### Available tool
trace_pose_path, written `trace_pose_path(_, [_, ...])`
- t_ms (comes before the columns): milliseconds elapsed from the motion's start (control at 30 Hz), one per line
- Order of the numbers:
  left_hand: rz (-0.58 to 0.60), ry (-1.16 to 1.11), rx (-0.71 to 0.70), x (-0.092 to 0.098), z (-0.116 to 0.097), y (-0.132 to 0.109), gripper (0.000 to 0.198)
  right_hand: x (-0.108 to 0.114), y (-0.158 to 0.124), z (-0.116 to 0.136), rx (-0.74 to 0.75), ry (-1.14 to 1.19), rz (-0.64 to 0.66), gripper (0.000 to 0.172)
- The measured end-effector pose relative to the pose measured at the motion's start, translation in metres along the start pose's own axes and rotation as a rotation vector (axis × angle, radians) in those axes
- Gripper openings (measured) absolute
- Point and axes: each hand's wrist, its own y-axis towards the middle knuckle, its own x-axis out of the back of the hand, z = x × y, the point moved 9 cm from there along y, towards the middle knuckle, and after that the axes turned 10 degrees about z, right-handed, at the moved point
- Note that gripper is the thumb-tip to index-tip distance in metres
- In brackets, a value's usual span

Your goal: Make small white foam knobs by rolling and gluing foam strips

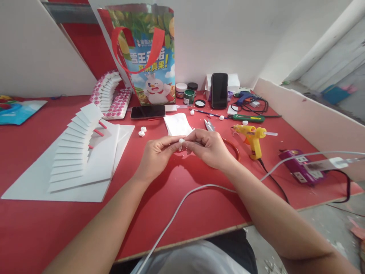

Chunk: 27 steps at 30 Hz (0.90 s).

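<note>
My left hand [157, 153] and my right hand [207, 146] meet above the red table. Between their fingertips is a small white rolled piece [181, 141], which looks like rolled paper; both hands pinch it. Just behind them lies a stack of white paper sheets [177, 123]. Two similar white rolls [142, 131] rest to the left of the stack. Beside my right hand are scissors [209, 125] with orange handles, partly hidden by the hand.
A yellow glue gun [252, 137] and a purple box [300, 166] are at right. A white cable [196, 189] crosses the table's front. Fanned folded white paper [70, 152] lies left. Behind stand a printed bag [155, 49], a phone [148, 111] and paint jars [188, 97].
</note>
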Motion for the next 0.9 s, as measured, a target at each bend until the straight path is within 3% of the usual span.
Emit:
trace_pose_path(300, [-0.120,0.079,-0.085,-0.003,-0.008,-0.008,0.018,0.002,-0.008,0.008,-0.040,-0.267,-0.140,0.016])
trace_pose_path(400, [-0.119,0.081,-0.062,-0.001,-0.008,-0.006,0.020,0.001,-0.003,-0.003,-0.094,0.059,-0.069,0.027])
trace_pose_path(500, [-0.118,0.058,-0.030,0.004,-0.005,-0.005,0.022,-0.006,0.001,-0.025,-0.267,0.493,0.079,0.043])
trace_pose_path(600, [-0.109,0.045,-0.040,0.007,-0.005,-0.003,0.022,-0.020,-0.001,-0.035,-0.403,0.751,0.247,0.043])
trace_pose_path(700, [-0.082,0.046,-0.053,0.005,-0.005,-0.002,0.022,-0.030,-0.003,-0.029,-0.377,0.828,0.366,0.031])
trace_pose_path(800, [-0.086,0.039,-0.049,0.004,-0.007,-0.002,0.022,-0.030,-0.002,-0.023,-0.313,0.802,0.330,0.024])
trace_pose_path(900, [-0.104,0.022,-0.039,0.005,-0.006,-0.003,0.022,-0.028,0.000,-0.021,-0.278,0.709,0.287,0.032])
